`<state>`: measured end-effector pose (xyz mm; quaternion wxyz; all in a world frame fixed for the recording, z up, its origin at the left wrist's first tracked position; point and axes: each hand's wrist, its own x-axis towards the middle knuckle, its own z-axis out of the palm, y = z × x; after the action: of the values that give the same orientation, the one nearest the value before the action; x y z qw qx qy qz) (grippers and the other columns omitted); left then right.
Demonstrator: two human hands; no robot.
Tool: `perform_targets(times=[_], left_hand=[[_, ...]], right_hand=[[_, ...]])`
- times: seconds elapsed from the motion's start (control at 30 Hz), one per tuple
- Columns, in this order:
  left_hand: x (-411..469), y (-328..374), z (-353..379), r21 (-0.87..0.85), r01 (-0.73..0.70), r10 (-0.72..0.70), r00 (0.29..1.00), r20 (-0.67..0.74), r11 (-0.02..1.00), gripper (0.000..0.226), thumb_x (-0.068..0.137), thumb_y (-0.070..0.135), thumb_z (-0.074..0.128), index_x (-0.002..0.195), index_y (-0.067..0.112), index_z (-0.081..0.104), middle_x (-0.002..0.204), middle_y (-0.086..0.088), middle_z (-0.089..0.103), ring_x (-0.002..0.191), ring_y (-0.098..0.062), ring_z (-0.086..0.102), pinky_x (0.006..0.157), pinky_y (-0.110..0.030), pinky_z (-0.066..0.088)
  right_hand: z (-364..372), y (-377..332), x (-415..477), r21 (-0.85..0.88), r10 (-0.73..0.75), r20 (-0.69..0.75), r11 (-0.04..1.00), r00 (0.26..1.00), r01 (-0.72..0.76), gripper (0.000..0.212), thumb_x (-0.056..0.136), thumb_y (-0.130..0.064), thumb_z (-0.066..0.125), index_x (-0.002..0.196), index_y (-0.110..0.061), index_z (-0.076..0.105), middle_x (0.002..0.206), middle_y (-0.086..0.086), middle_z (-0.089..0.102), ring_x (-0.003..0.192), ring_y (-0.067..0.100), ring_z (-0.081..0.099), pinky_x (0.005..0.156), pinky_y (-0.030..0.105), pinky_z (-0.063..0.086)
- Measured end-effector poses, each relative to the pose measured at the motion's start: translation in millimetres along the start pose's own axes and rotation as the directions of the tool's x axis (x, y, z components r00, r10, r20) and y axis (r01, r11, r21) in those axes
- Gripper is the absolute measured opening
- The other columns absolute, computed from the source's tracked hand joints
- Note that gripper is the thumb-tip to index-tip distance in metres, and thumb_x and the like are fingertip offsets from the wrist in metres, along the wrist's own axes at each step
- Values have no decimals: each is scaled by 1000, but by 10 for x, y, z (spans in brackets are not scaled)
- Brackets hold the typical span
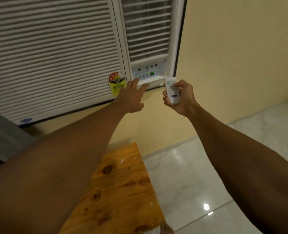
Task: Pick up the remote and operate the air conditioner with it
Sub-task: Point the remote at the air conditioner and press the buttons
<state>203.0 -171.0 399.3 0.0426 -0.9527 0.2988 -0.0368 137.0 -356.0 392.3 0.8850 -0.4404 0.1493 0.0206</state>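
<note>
A white window air conditioner (55, 53) fills the wall ahead, with a louvred grille on the left and a vent on the right. Below the vent its control panel (147, 71) shows green lights and a lit green digit. My right hand (180, 97) holds a small white remote (172, 91) upright just below and right of the panel, thumb resting on its buttons. My left hand (131, 97) is stretched out with fingers spread, its fingertips at the small flap under the panel, holding nothing.
A yellow and red energy sticker (117, 82) sits on the grille's lower right corner. A wooden board (121, 191) lies below my arms. Glossy white tiled floor (199, 183) spreads to the right, and the cream wall (241, 56) continues right of the unit.
</note>
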Motion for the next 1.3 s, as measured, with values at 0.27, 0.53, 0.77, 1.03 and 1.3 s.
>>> perform_targets(times=[0.27,0.53,0.77,1.03,1.3], left_hand=[[82,-149,-474,19,-18,19,995,-98,1000,82,84,33,64,151,25,18,156,-15,16,138,-35,24,104,-53,33],[52,-155,-469,46,-22,27,993,-113,999,82,83,35,64,151,24,20,155,-16,18,137,-35,26,104,-54,34],[-22,-139,-380,47,-1,5,997,-71,999,82,84,37,63,151,26,17,157,-16,14,140,-34,22,108,-53,28],[-87,-189,-306,30,10,-9,999,-53,1000,82,84,36,62,152,25,16,157,-16,14,141,-35,19,109,-54,26],[-287,-284,-124,26,41,-40,999,-10,999,79,85,36,63,150,23,20,155,-17,19,140,-35,22,105,-55,32]], right_hand=[[282,-418,4,-61,-2,34,998,999,5,24,84,-15,38,97,-1,51,69,13,53,46,21,49,43,22,43],[353,-361,76,-171,180,-61,967,982,-188,20,92,-6,40,110,-2,45,88,18,51,63,22,56,46,22,53],[330,-239,110,-210,174,-241,951,955,-226,24,93,-3,43,117,0,40,109,24,50,73,28,58,41,26,55],[373,-193,113,-337,52,-260,931,964,-141,49,79,-8,66,124,-1,46,98,22,60,55,18,60,40,20,49],[410,101,196,-535,-192,-264,844,945,22,57,73,4,71,105,-21,31,118,22,50,77,31,63,39,21,50]])
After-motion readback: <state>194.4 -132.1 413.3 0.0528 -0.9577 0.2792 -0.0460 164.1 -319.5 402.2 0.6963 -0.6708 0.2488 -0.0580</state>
